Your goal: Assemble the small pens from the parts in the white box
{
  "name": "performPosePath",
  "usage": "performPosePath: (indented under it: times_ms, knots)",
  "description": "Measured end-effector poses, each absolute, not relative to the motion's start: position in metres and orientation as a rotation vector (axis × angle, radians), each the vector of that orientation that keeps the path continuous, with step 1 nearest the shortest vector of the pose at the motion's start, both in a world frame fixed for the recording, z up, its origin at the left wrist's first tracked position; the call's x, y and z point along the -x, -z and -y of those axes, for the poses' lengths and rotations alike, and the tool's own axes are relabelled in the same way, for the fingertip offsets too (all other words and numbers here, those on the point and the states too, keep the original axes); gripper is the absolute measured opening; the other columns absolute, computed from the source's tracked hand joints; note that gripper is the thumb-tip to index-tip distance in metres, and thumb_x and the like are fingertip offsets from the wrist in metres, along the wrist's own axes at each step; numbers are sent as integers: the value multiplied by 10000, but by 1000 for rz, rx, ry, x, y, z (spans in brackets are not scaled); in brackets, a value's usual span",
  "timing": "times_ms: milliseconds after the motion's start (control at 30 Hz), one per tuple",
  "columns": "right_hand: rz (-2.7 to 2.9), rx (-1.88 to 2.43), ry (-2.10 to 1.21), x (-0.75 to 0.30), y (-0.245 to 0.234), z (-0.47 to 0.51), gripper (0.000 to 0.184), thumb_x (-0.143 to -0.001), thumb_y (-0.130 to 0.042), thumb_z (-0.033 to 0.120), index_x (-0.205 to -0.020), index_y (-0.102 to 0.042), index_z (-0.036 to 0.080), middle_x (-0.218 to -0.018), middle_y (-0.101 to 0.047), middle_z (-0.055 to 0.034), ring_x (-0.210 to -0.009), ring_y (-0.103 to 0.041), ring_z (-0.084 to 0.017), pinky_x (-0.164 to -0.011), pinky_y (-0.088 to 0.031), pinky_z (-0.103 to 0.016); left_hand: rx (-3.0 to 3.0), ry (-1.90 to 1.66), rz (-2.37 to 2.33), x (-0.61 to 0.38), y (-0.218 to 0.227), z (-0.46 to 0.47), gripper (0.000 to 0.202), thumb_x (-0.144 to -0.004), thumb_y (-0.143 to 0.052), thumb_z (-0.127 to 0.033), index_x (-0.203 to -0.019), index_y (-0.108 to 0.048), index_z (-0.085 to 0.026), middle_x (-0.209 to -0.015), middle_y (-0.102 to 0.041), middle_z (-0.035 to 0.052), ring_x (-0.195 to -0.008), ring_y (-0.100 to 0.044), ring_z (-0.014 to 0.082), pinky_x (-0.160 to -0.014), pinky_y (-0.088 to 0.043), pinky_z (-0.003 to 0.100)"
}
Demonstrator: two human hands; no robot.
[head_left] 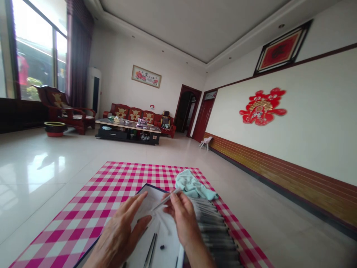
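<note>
Pencil (166,198) pinched in right hand (182,219), left hand (118,234) spread on white paper (156,223), pink gingham cloth (69,230) beneath, teal rag (192,185) just beyond

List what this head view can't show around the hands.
White sheet: partly hidden by the left hand.
Slim tool: its grip is hidden by the right hand.
Grey stacked row: too blurred to identify, lower end cut off by the bottom edge.
Coffee-table items: too small.

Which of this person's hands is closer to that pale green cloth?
Right. The right hand, pinching a slim silver tool, sits just below the pale green cloth. The left hand rests farther left on the white sheet.
</note>
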State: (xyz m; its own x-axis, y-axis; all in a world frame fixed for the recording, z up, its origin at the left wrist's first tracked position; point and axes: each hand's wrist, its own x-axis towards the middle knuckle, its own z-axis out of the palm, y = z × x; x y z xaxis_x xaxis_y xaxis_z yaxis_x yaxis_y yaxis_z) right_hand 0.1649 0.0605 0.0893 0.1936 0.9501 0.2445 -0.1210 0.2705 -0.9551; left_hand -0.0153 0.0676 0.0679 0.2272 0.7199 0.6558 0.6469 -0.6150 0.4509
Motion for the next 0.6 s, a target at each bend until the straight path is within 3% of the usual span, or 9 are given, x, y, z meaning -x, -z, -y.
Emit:
performPosePath:
  times_ms: [133,267,433,600]
  knots:
    - [1319,1154,-572,-223,-127,-54,252,-841,-535,386,-985,-603,189,-888,-663,-55,-818,-605,-204,-732,-471,-311,-2373,-1376,-1421,24,-68,-74,394,-879,-428,-425,-1197,-547,-225,-1193,-612,86,-1019,-628,234,-806,-549,335]
    - [1777,1376,-68,-273,-129,-41,175,-840,-514,249,-952,-645,218,-936,-643,-63,-876,-582,-222,-808,-431,-343,-2369,-1386,-1450,27,-63,-78,385,-878,-418,-450,-1142,-585,-225,-1145,-642,79,-935,-667,238,-697,-570,300]
    - [2118,1639,80,-302,-88,-31,206,-830,-462,135,-883,-641,222,-873,-616,-49,-798,-577,-194,-725,-430,-300,-2380,-1397,-1486,30,-58,-80,358,-881,-420,-434,-1146,-589,-262,-1174,-633,56,-873,-689,220,-661,-563,262]
    - [2192,1799,192,-308,-61,-30,216,-826,-433,93,-804,-613,209,-837,-584,-33,-771,-562,-174,-685,-403,-276,-2350,-1401,-1472,32,-58,-81,376,-885,-405,-458,-1139,-596,-256,-1130,-651,54,-687,-693,162,-554,-548,218]
